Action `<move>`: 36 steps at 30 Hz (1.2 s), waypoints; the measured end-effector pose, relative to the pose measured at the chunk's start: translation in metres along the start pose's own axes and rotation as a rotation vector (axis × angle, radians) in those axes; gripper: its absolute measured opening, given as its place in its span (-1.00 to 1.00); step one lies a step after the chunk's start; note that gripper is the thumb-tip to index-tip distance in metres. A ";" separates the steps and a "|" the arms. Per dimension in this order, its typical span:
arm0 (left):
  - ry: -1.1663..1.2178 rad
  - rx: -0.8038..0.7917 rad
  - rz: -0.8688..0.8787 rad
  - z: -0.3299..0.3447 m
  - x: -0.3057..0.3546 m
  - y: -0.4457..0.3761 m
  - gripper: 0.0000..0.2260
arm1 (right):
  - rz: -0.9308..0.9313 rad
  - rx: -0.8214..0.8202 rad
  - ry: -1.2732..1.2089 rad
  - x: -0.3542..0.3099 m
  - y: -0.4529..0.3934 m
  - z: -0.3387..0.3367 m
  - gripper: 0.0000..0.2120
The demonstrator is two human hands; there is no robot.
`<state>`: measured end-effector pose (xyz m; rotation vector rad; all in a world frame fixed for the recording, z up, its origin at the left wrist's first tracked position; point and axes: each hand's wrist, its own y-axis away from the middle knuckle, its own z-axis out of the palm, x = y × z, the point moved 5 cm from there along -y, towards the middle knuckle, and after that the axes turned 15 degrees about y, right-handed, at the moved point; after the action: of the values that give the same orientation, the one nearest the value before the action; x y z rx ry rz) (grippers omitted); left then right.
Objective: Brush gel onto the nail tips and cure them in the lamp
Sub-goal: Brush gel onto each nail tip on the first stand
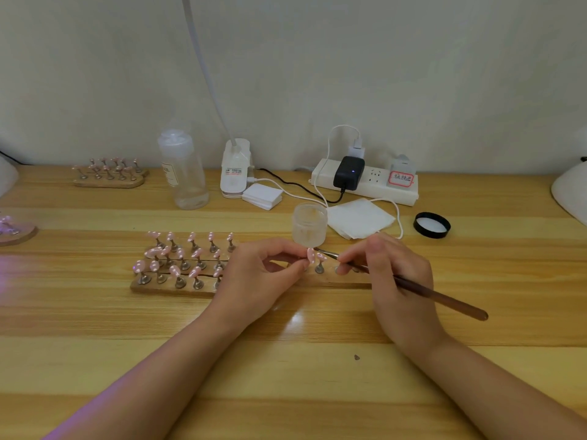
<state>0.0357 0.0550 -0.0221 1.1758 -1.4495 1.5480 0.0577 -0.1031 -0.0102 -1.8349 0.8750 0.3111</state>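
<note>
Centre frame, a long wooden holder board [178, 289] carries rows of pink white-dotted nail tips [173, 270] on metal stands. The left hand [254, 281] pinches one pink tip [311, 255] on its stand; the right hand [397, 281] grips a thin brown-handled brush [438, 296], bristles touching that tip. Just behind stands an open frosted gel jar [309, 227]. Brushing looks under way; curing remains.

The left hand [257, 274] covers the middle of the wooden holder board [178, 289], hiding the stands there. At the frame's left edge a second wooden stand [16, 231] is cut off and blurred by purple glare. A white rounded object [570, 193] at the right edge is cropped. Label text on the power strip [365, 185] is too small to read.
</note>
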 end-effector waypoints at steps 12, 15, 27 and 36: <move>-0.035 -0.005 0.019 0.000 -0.001 0.000 -0.74 | -0.039 -0.047 0.077 0.002 0.003 0.005 -0.60; -0.036 -0.003 0.015 0.000 -0.001 0.000 -0.73 | -0.039 -0.043 0.076 0.002 0.003 0.006 -0.58; -0.016 -0.011 -0.004 0.000 -0.001 0.001 -0.74 | 0.031 0.006 -0.052 0.002 0.004 0.001 -0.58; -0.029 0.014 -0.037 -0.001 -0.004 0.000 -0.74 | -0.009 -0.052 0.055 0.003 0.003 0.007 -0.60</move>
<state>0.0366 0.0564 -0.0263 1.2318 -1.4298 1.5239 0.0595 -0.0987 -0.0170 -1.9029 0.9036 0.2803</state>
